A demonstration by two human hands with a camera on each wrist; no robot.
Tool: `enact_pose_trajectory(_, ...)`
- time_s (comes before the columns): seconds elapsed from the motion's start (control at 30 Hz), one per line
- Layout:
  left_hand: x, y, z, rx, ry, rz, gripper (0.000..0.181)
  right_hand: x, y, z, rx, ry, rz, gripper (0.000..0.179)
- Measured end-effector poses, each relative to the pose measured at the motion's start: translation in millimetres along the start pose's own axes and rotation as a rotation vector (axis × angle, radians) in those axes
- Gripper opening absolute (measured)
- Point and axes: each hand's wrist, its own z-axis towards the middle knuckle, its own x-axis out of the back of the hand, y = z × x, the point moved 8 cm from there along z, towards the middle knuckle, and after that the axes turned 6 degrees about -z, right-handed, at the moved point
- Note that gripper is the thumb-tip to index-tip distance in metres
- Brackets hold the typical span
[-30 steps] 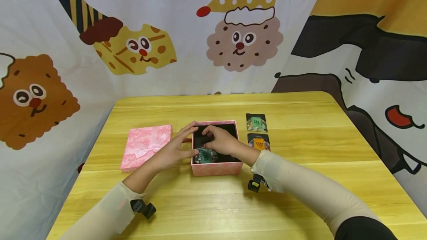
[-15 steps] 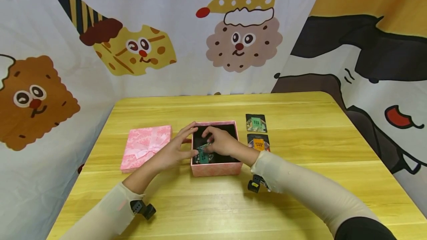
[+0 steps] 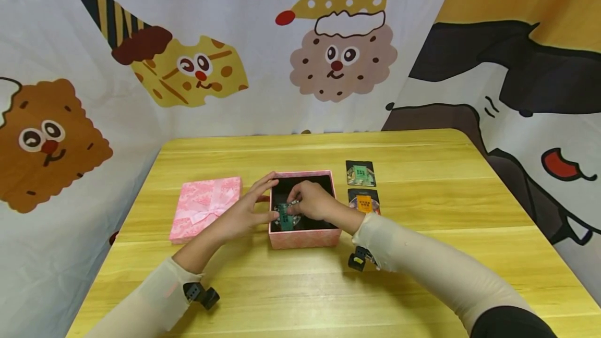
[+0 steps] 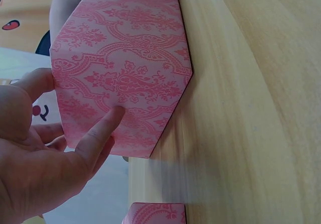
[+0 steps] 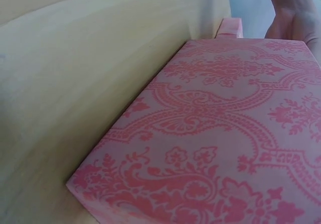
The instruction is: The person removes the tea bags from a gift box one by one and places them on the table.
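A pink patterned gift box [image 3: 305,240] with a dark inside stands lidless on the table. My left hand [image 3: 246,213] holds its left wall, thumb at the rim. In the left wrist view, fingers [image 4: 103,133] rest against the outer side of that wall. My right hand [image 3: 313,202] reaches into the box and pinches the edge of a small dark packet [image 3: 285,220] with a teal label, at the left near part of the inside. The right wrist view shows only the box's outer wall [image 5: 200,113], and the right hand is out of sight there.
The pink lid [image 3: 204,207] with a ribbon bow lies left of the box. To the right are a dark packet with a green label [image 3: 360,173] and another with an orange label [image 3: 364,201]. A wooden table [image 3: 291,291] bears everything.
The packet in the box has turned and shifted a little left. My right fingers have come together on its edge and lowered slightly. The left hand has stayed on the box.
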Motion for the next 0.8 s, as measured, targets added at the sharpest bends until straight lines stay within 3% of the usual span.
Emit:
enact_pose_trajectory(0.43,-0.2,0.7,-0.5,0.013,-0.001,-0.013,0.079,3.2,-18.2,-12.5,0.18,0.175,-0.22,0.024)
enact_pose_trajectory(0.53,-0.2,0.6,-0.5,0.011,-0.005,-0.011,0.079,0.8,-15.2,-9.0,0.158,0.118,-0.163,0.027)
enact_pose_trajectory(0.67,-0.2,1.2,-0.4,-0.002,-0.005,-0.003,0.079,-4.5,-6.6,-1.5,0.068,-0.01,-0.072,0.03)
enact_pose_trajectory(0.8,-0.1,2.3,-0.3,-0.018,-0.003,-0.008,0.08,-11.7,-3.1,2.2,0.046,-0.114,-0.072,0.028)
